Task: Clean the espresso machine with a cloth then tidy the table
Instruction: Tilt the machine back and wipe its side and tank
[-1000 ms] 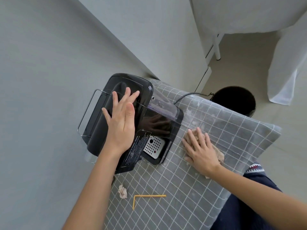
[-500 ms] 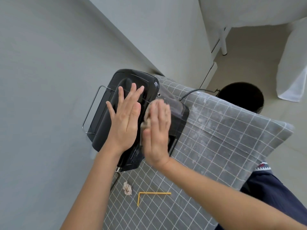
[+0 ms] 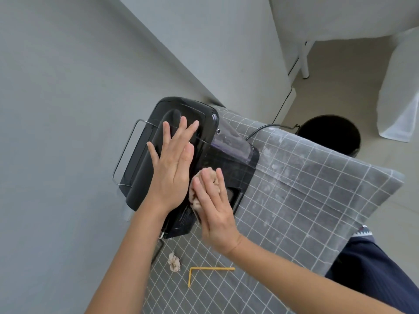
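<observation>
A glossy black espresso machine (image 3: 145, 164) with a wire rail on its left side stands at the far left of the table, against the wall. My left hand (image 3: 173, 162) lies flat on its top, fingers spread. My right hand (image 3: 214, 207) presses a beige cloth (image 3: 204, 177) against the machine's front, covering the drip tray. Only the cloth's upper and left edges show past my fingers.
The table wears a grey checked tablecloth (image 3: 306, 200) with pale smears. A crumpled paper scrap (image 3: 174, 262) and a bent yellow straw (image 3: 204, 271) lie near the front. A black bin (image 3: 328, 132) stands on the floor beyond the table. A power cord (image 3: 267, 130) trails off the back.
My right hand carried the cloth from the tablecloth up onto the machine's front, then slid it slightly down. The left hand stayed flat on the machine's top.
</observation>
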`<move>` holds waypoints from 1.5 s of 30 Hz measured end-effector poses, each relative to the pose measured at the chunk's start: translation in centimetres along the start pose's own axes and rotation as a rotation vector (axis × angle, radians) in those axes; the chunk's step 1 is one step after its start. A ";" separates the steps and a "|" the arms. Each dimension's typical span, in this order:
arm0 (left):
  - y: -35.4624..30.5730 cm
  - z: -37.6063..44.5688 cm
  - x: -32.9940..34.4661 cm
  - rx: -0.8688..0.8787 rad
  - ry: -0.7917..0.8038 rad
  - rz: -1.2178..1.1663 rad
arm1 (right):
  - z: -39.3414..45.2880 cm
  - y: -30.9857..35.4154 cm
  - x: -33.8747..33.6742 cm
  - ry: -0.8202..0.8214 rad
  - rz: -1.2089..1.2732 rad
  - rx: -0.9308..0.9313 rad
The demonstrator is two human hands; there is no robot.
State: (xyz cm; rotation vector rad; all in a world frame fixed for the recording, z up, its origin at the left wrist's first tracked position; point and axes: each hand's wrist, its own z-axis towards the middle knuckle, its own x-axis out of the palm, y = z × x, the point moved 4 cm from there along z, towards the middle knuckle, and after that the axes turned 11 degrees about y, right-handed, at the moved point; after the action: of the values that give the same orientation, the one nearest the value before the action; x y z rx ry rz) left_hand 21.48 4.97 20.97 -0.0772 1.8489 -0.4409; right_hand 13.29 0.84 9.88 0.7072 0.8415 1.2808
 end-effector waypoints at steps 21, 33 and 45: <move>-0.1 0.1 0.0 -0.008 0.003 0.010 | 0.9 -7.1 -1.8 -0.192 0.222 0.561; -0.4 0.1 -0.1 -0.009 -0.008 0.000 | -0.4 -8.8 -2.0 -0.209 0.343 0.784; -0.2 0.2 -0.1 0.000 -0.020 0.001 | 8.4 -11.7 -5.0 -0.268 0.223 0.610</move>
State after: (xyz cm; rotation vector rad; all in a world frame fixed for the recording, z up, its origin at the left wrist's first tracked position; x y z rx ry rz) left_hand 21.66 4.72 21.09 -0.0804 1.8295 -0.4373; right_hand 26.13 -5.90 5.22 1.4582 0.9543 1.0863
